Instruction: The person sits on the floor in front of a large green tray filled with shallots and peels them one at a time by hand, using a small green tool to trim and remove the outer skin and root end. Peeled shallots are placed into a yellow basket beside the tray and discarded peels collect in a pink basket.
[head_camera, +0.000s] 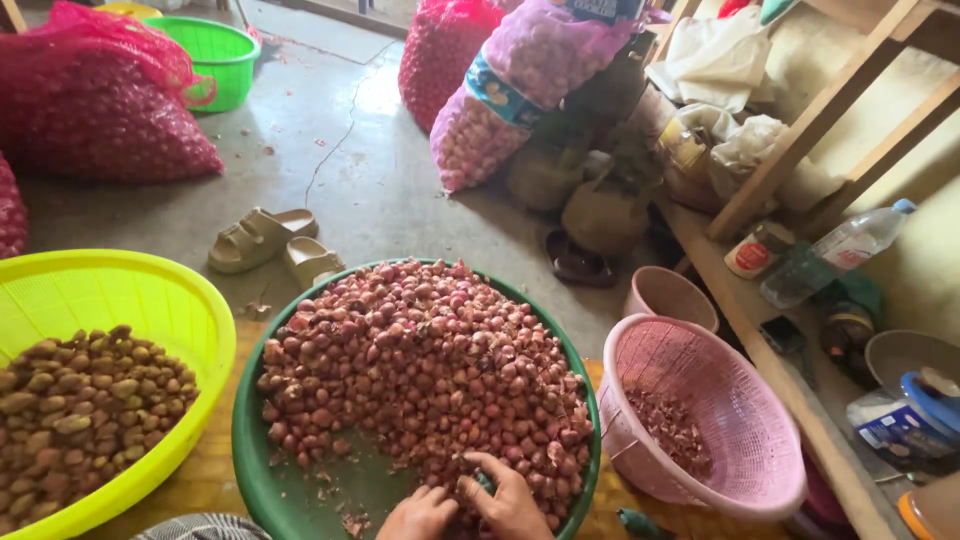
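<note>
A large green round tray (260, 470) holds a heap of small red shallots (430, 370). At its near edge my left hand (418, 513) and my right hand (508, 495) sit close together, fingers curled around something small among the shallots; what they hold is hidden. A yellow-green basket (130, 290) on the left holds brownish shallots (80, 415). A pink basket (720, 370) on the right contains reddish peelings (675, 430).
Red mesh sacks (100, 110) and a purple sack (520, 90) of shallots stand on the concrete floor behind. A pair of beige sandals (270, 245) lies beyond the tray. A green basket (210, 50), a pink bowl (668, 295), a plastic bottle (840, 250) and wooden shelving (800, 140) are nearby.
</note>
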